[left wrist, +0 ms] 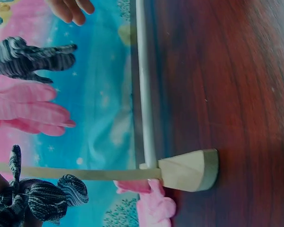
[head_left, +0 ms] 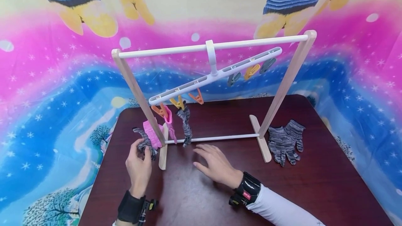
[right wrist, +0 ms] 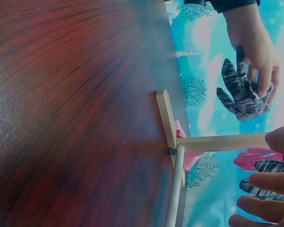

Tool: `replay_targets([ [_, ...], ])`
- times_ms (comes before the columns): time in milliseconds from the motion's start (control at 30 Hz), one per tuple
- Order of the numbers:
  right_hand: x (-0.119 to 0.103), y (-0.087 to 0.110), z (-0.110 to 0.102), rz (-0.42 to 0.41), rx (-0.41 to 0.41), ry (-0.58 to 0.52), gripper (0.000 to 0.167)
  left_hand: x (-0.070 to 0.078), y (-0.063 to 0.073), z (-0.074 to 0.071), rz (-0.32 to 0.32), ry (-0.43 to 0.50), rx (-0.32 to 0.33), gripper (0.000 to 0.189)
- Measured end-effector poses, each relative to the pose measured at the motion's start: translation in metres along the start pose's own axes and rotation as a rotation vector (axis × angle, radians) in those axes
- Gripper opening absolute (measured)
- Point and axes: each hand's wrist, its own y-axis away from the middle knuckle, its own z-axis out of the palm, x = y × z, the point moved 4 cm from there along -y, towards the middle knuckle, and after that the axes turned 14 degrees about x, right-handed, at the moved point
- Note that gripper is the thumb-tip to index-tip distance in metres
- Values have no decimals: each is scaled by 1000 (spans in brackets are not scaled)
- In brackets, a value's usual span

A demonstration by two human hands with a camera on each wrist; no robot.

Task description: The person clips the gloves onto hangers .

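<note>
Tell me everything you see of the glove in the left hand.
Raised off the table, the glove looks knitted and soft, streaked dark and light grey. It is crumpled, pinched by the left hand, which hides part of it; several glove fingers stick out. In the head view it is left of a wooden post.

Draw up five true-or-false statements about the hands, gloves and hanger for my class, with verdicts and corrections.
1. The left hand holds a gray-and-black glove. True.
2. The right hand holds a glove too. False: it holds nothing.
3. A hanging pink glove is held by an orange clip. True.
4. More gray-and-black gloves lie on the table, to the right of the rack. True.
5. The hanger lies flat on the table. False: it hangs from the top bar of the rack.
</note>
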Motion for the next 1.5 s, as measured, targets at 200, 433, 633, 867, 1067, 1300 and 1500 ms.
replay_targets([
  [200, 0, 3, -6, -8, -2, 25, 50, 10, 5, -4, 10, 35, 5, 33],
  [433, 4, 7, -12, -10, 12, 32, 49, 20, 12, -9, -5, 73, -17, 35],
  [633, 10, 10, -14, -4, 21, 21, 49, 33, 16, -13, 28, 94, -26, 37],
  [867, 17, 13, -16, 10, 11, 36, 49, 43, 16, -17, 59, 110, -23, 36],
  [1067, 19, 13, -17, 4, 16, 44, 49, 54, 17, -21, 99, 127, -12, 33],
  [1300, 24, 16, -17, 16, 9, 56, 49, 72, 17, -28, 146, 175, 0, 33],
  [1500, 26, 16, -17, 15, 4, 61, 49, 85, 18, -32, 160, 234, -5, 33],
])
